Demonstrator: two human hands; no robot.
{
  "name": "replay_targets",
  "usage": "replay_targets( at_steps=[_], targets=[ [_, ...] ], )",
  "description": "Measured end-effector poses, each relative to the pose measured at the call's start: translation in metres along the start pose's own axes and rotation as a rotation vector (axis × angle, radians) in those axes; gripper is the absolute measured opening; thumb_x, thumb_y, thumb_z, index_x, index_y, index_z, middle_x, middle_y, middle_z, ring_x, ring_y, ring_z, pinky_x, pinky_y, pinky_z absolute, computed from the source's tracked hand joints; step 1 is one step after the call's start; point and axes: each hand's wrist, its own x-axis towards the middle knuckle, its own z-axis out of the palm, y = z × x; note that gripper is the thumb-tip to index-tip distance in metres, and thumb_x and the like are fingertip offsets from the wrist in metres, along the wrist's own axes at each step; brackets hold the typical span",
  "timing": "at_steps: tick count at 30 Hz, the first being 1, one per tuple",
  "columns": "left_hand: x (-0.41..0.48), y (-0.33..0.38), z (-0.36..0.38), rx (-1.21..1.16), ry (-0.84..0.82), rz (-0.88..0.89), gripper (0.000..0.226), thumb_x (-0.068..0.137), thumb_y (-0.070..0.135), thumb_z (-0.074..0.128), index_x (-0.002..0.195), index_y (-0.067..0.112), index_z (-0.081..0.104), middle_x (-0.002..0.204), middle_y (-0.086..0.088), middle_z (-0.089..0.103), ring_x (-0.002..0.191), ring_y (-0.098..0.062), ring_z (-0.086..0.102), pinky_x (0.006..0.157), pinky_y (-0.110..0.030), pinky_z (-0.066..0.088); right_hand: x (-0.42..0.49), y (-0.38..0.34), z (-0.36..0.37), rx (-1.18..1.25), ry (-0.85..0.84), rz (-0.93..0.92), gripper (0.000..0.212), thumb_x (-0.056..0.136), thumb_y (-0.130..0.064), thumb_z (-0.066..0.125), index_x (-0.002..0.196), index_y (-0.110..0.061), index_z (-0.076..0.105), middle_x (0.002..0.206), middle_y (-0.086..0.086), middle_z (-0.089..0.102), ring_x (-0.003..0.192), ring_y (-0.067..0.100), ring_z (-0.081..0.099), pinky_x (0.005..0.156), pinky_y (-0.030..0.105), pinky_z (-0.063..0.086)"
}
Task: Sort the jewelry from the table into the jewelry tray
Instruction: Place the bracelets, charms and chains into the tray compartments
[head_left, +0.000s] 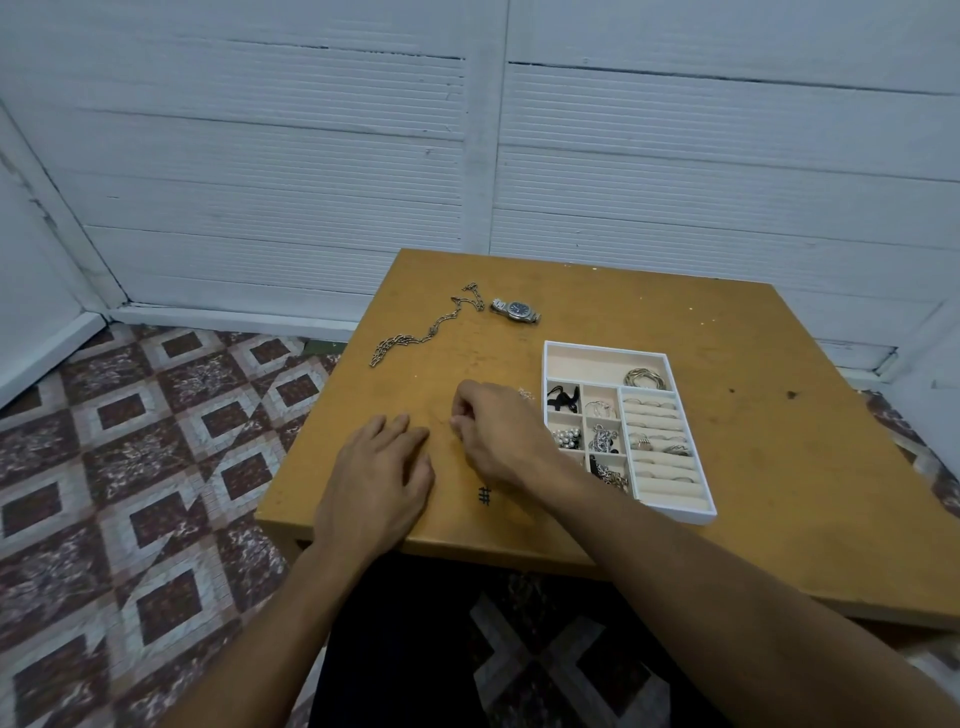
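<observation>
The right hand is curled, its fingertips pinched down at the tabletop on what looks like a fine strand, too thin to name for certain. At its 8 o'clock the left hand lies flat on the table, fingers straight, holding nothing. A small silver piece lies at 1 o'clock of the right hand, just beside the jewelry tray, which is at 3 o'clock. The tray already holds a good deal: coiled bangles in its far compartment, rings in the roll slots, and beads and silver bits in the small cells. By my reckoning the sorting is mostly done. A chain necklace at 11 o'clock and a wristwatch at 12 o'clock still lie loose on the table. The only writing is a black hash mark inked at 6 o'clock; the watch dial is too small to read.
</observation>
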Motion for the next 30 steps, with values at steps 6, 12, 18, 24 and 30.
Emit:
replay_targets(
  at_steps=[6, 12, 18, 24, 30],
  targets=[
    [0.013, 0.024, -0.014, -0.331, 0.071, -0.127, 0.029, 0.097, 0.027, 0.047, 0.12, 0.019, 0.062, 0.114, 0.002, 0.063, 0.11, -0.017, 0.053, 0.092, -0.031, 0.04, -0.004, 0.004, -0.025, 0.22, 0.014, 0.041, 0.007, 0.091, -0.019, 0.061, 0.086, -0.017, 0.065, 0.083, -0.003, 0.062, 0.077, 0.012, 0.056, 0.063, 0.02, 0.043],
    [0.031, 0.065, -0.014, -0.771, 0.066, -0.247, 0.028, 0.1, 0.03, 0.038, 0.107, 0.023, 0.065, 0.105, 0.009, 0.064, 0.099, -0.006, 0.056, 0.082, -0.022, 0.045, -0.011, 0.022, -0.053, 0.567, -0.07, 0.174, 0.009, 0.09, -0.003, 0.061, 0.084, -0.008, 0.065, 0.07, 0.008, 0.064, 0.061, 0.016, 0.06, 0.065, 0.027, 0.055],
    [0.04, 0.096, -0.008, -1.133, -0.064, -0.398, 0.035, 0.102, 0.03, 0.036, 0.113, 0.01, 0.062, 0.108, -0.004, 0.068, 0.101, -0.015, 0.063, 0.091, -0.033, 0.049, -0.02, 0.046, -0.069, 0.62, -0.062, 0.195, 0.01, 0.088, 0.006, 0.059, 0.085, -0.002, 0.065, 0.067, 0.007, 0.065, 0.065, 0.02, 0.065, 0.08, 0.044, 0.057],
    [0.045, 0.104, -0.005, -1.113, -0.117, -0.374, 0.041, 0.102, 0.04, 0.033, 0.115, 0.014, 0.061, 0.112, -0.003, 0.068, 0.102, -0.014, 0.063, 0.096, -0.038, 0.049, -0.025, 0.053, -0.09, 0.367, -0.015, 0.164, 0.006, 0.086, -0.014, 0.069, 0.082, -0.019, 0.071, 0.077, -0.002, 0.064, 0.064, 0.01, 0.055, 0.062, 0.025, 0.044],
    [0.049, 0.118, -0.006, -1.222, -0.191, -0.346, 0.049, 0.101, 0.044, 0.03, 0.118, 0.009, 0.061, 0.115, -0.009, 0.066, 0.107, -0.019, 0.064, 0.1, -0.039, 0.048, -0.027, 0.052, -0.105, 0.419, -0.01, 0.159, 0.004, 0.086, -0.011, 0.069, 0.087, -0.012, 0.072, 0.073, 0.002, 0.062, 0.071, 0.016, 0.056, 0.068, 0.031, 0.047]
  ],
)
